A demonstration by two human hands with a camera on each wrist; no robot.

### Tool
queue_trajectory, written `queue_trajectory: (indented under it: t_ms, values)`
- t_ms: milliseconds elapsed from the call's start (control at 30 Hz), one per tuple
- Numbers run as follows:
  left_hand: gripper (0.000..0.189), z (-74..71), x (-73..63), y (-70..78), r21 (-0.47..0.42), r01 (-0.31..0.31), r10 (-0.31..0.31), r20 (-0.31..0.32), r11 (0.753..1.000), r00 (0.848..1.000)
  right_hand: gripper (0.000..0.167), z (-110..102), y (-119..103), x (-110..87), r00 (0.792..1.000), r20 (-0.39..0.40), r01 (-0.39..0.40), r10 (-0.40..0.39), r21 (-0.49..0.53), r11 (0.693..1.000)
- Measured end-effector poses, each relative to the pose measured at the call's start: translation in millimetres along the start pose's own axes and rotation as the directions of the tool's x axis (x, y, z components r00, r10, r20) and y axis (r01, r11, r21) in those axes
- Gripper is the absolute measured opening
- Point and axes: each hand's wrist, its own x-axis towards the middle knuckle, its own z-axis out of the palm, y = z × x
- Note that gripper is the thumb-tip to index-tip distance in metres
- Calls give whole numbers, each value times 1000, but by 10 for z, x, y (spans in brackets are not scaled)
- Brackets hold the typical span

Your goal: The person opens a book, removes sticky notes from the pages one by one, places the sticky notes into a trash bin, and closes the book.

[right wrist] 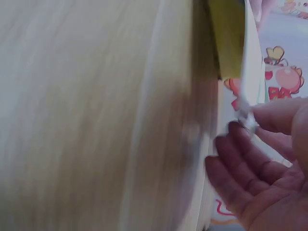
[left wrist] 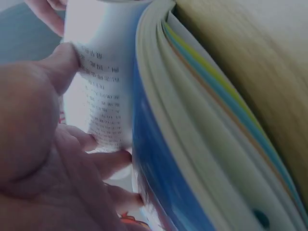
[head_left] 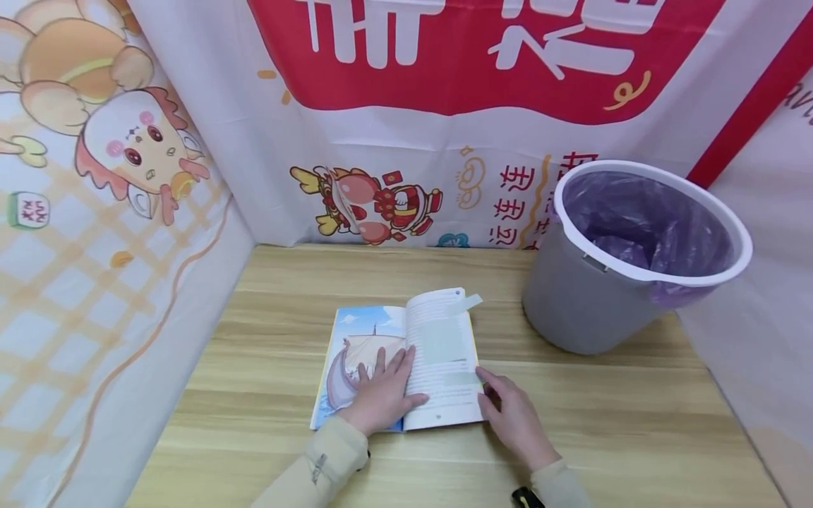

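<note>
An open book lies on the table. A sailing ship picture fills its left page, and the right page has printed text with pale translucent strips over it. One light tab sticks out past the upper right edge. My left hand rests with spread fingers across the middle fold, its thumb on the text page. At the lower right edge, my right hand pinches the page edge between thumb and fingers. The yellow cover shows beneath in the right wrist view.
A grey trash bin with a white rim and a purple liner bag stands to the right of the book. Printed cloths hang behind and at both sides of the wooden table.
</note>
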Motion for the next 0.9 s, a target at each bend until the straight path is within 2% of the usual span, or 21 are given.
queue_trajectory:
  t_ms: [133, 233, 367, 500, 600, 700, 900]
  values:
    - [91, 34, 41, 77, 69, 11, -13, 21, 998, 1000, 42, -39, 90, 13, 999, -10, 33, -35, -118, 992]
    - [93, 74, 70, 115, 131, 22, -24, 14, 991, 1000, 41, -47, 108, 24, 998, -8, 66, -68, -156, 986]
    - [95, 176, 109, 163, 241, 32, -30, -12, 970, 999, 45, -37, 113, 33, 993, 14, 114, -114, -194, 974]
    - [96, 260, 136, 209, 322, 47, -34, -45, 946, 998, 45, -32, 126, 53, 981, 62, 193, -183, -246, 950]
    - [96, 266, 140, 218, 336, 67, -56, -42, 939, 998, 44, -39, 126, 79, 965, 101, 259, -241, -265, 929]
    - [97, 227, 132, 210, 311, 74, -72, -20, 947, 997, 45, -57, 110, 109, 951, 136, 306, -278, -269, 913]
    - [99, 133, 91, 206, 260, 41, -45, 9, 965, 999, 45, -83, 79, 173, 937, 207, 336, -280, -329, 883]
